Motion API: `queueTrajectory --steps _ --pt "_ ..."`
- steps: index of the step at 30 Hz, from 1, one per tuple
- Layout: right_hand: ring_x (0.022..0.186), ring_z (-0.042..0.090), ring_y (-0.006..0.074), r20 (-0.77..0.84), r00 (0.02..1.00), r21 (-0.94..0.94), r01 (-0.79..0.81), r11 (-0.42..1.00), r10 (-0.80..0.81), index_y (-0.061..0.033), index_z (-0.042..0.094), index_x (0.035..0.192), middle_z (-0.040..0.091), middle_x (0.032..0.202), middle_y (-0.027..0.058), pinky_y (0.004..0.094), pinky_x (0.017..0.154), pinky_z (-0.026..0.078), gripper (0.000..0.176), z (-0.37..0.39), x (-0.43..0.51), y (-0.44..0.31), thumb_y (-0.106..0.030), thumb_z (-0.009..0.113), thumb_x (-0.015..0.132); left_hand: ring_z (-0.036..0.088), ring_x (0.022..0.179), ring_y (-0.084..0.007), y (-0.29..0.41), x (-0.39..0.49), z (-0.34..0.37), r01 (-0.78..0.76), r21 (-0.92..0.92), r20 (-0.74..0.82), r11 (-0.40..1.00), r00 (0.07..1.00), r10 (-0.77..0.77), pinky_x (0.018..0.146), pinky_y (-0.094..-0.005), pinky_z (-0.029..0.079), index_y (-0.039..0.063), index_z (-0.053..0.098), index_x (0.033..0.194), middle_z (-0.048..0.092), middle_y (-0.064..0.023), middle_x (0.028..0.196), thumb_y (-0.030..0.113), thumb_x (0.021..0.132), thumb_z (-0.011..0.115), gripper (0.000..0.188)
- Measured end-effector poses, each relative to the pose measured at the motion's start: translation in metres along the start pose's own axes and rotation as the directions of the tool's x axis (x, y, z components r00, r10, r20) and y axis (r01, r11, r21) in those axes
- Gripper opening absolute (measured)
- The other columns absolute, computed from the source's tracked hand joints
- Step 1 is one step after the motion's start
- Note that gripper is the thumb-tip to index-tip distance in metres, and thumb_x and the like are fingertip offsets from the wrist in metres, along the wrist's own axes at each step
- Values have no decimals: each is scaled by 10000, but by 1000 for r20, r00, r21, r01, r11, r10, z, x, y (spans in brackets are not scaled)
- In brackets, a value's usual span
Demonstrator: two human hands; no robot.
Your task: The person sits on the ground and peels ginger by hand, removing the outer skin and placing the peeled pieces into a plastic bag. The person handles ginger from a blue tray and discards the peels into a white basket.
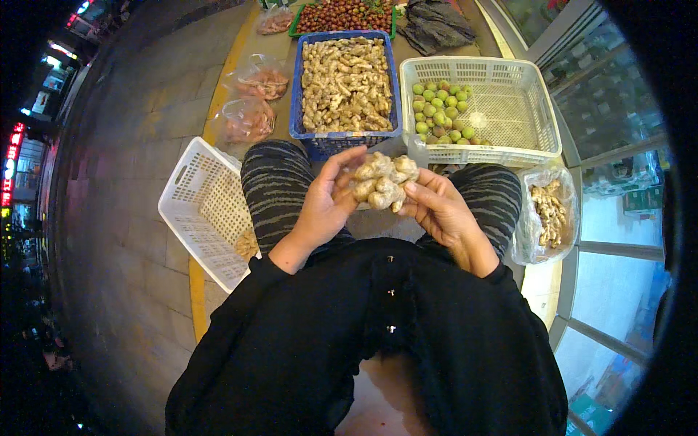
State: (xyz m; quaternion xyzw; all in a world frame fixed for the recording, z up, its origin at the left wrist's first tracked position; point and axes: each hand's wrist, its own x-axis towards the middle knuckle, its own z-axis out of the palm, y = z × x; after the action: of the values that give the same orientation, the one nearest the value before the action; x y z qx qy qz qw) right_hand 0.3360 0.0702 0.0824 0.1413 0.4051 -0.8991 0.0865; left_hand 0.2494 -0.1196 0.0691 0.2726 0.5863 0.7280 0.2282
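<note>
A knobbly ginger root (381, 182) is held between both hands above my lap. My left hand (330, 199) grips its left side, and the fingers of my right hand (444, 210) hold its right side, the thumb resting on top. Just beyond the hands stands a blue plastic crate (295, 92) heaped with ginger (346, 87). To the left of my knees a white perforated crate (188, 180) sits tilted, some ginger (246, 243) at its lower end. An open plastic bag (526, 240) with more ginger (548, 212) lies to the right of my right knee.
A cream crate (510, 155) with green round fruit (436, 111) stands at front right. Several clear bags (245, 120) of reddish contents lie left of the blue crate. Farther off are a green tray (294, 27) of small dark-red fruit and a dark plastic sheet (436, 27). Glass panels (619, 218) line the right side.
</note>
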Motion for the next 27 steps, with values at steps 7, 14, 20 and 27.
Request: queueTrajectory --steps 7,14,20,27 --pt "877 647 150 -35 979 -72 198 978 -201 5 566 1132 658 1037 87 287 735 567 241 4 -26 -2 -91 595 912 580 1109 -204 24 -20 14 201 -374 140 905 977 -159 946 -359 487 -8 392 1348 547 -128 1256 220 990 469 431" --pt "933 642 185 37 958 -255 284 924 -284 16 555 1157 646 1064 118 316 822 545 267 5 -37 0 -58 590 903 576 1087 -176 38 -28 16 103 -111 65 989 993 -96 937 -315 472 -17 504 1255 586 -115 1192 150 956 546 346" --pt "1026 628 286 155 986 114 45 992 -63 76 487 1235 582 1191 190 372 874 538 374 4 -48 -18 -64 553 894 514 1187 -234 42 -35 16 -171 -62 147 983 973 178 985 -331 431 -13 560 1186 531 -174 1271 45 885 605 310" --pt "911 671 317 156 985 148 52 988 -75 86 496 1199 631 1069 212 372 789 577 360 -12 -59 -21 -65 561 879 564 1133 -245 54 -28 19 -392 343 340 854 899 276 974 -373 443 21 622 1084 602 -139 1195 -62 803 615 293"
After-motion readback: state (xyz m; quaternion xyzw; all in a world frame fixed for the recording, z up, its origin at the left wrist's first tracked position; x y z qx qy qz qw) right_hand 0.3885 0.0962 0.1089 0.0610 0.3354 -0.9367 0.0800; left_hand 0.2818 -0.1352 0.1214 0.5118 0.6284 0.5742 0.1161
